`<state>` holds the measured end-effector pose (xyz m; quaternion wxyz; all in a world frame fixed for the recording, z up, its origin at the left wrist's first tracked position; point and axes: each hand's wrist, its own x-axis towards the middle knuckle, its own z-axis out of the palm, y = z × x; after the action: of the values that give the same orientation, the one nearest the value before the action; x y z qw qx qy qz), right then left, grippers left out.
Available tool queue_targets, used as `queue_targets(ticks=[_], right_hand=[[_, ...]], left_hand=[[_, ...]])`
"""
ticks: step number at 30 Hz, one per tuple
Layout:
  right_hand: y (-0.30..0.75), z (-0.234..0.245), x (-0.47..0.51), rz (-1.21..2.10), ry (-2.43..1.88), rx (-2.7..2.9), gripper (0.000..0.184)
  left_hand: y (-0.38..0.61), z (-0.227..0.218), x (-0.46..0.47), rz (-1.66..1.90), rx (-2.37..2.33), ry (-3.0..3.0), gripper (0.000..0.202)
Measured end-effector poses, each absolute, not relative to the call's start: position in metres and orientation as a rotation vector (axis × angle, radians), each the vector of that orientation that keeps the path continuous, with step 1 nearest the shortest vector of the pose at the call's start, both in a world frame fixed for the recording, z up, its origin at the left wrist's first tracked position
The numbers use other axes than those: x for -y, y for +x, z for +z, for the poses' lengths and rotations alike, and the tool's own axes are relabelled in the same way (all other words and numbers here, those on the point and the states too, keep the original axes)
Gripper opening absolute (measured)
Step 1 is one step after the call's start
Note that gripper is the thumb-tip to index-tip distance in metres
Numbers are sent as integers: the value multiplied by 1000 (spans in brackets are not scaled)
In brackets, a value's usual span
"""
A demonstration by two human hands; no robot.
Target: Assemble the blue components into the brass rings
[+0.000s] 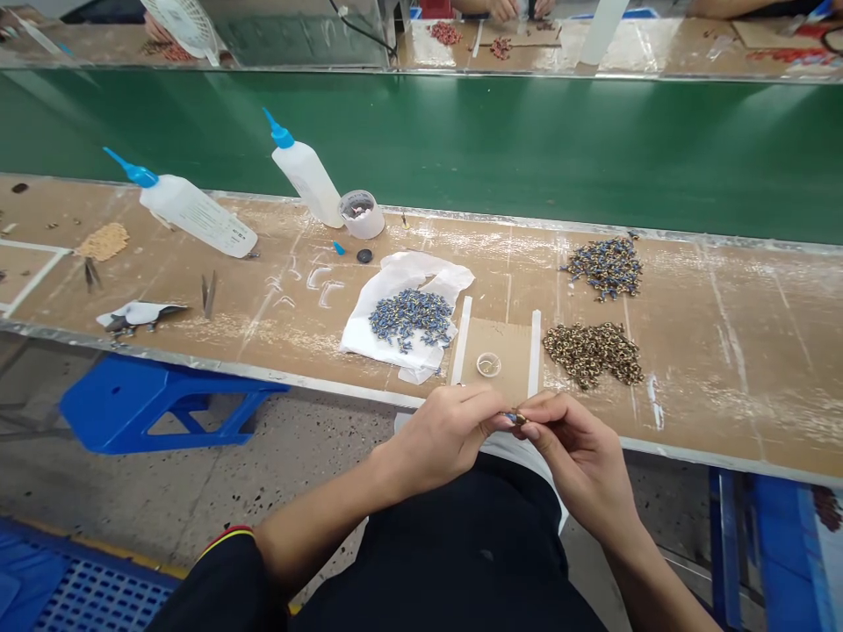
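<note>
My left hand (454,430) and my right hand (572,448) meet over the bench's front edge, fingertips closed on a small blue and gold metal part (515,419). Its exact kind is too small to tell, and fingers cover its ends. Just beyond is a small round clear dish (488,364) on a cardboard piece (507,338) edged by white tape strips. Left of it, a pile of blue and gold parts (412,318) lies on white paper (359,329). To the right are a pile of brassy ring-like pieces (593,354) and, behind it, another blue and gold pile (606,266).
Two white bottles with blue nozzles, one leaning (306,180) and one tilted low (194,215), stand at the left. A tape roll (362,216), black cap (364,255) and tweezers (209,294) lie nearby. Behind runs a green belt (461,140); a blue stool (151,404) is below.
</note>
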<state>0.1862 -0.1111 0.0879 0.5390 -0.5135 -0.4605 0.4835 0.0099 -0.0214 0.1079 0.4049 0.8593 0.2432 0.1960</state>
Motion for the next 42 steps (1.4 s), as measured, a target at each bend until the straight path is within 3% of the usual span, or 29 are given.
queue_targets(ticks=[10, 21, 26, 35, 39, 42], right_hand=[[188, 83, 116, 1143, -1289, 1249, 10], [195, 101, 103, 1122, -1345, 1500, 20], [197, 101, 99, 1159, -1373, 1524, 18], [201, 93, 90, 1504, -1271, 1197, 19], [228, 76, 84, 1322, -1438, 1191, 24], [277, 52, 58, 891, -1717, 1205, 29]], left_hand=[[9, 106, 22, 597, -575, 2538, 30], [6, 115, 15, 365, -513, 2704, 31], [3, 117, 11, 239, -519, 2618, 27], [-11, 114, 2, 98, -747, 2114, 13], [-40, 92, -9, 108, -1128, 2043, 16], [-58, 65, -17, 75, -1322, 2035, 14]])
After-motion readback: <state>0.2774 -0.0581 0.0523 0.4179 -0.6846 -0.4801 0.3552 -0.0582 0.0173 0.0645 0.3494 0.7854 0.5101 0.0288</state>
